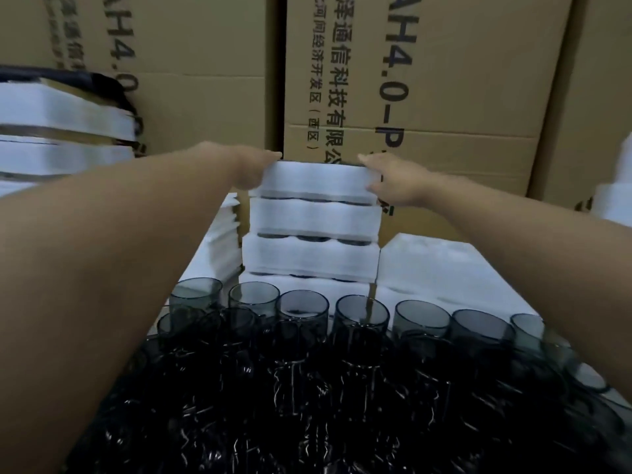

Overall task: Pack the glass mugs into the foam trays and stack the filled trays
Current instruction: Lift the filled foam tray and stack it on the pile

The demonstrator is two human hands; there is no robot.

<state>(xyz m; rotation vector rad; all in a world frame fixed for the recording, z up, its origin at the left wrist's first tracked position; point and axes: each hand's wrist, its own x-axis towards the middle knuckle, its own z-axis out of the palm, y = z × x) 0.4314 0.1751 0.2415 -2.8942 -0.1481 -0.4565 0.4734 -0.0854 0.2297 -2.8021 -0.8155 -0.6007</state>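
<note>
The left hand is clasping the left end of the top foam tray, its fingers reaching fairly straight along the far upper edge and the heel of the hand pressing against the end face. The right hand is gripping the right end the same way, with fingers lying over the top far corner and the thumb sitting lower on the near face. The picture is blurred here, so how tightly either hand is closing cannot be told. The tray is sitting level, at the top of the stack of filled trays, far from the camera in the middle of the scene; dark mug rims are showing in the gaps between the layers below.

Nearer, dark glass mugs are standing upright in crowded rows, filling the whole near part of the surface. To the right of the stack, flat white foam sheets are lying, and just to its left a low pile of foam is resting. At far left, another foam stack is rising. Printed cardboard boxes are standing behind everything.
</note>
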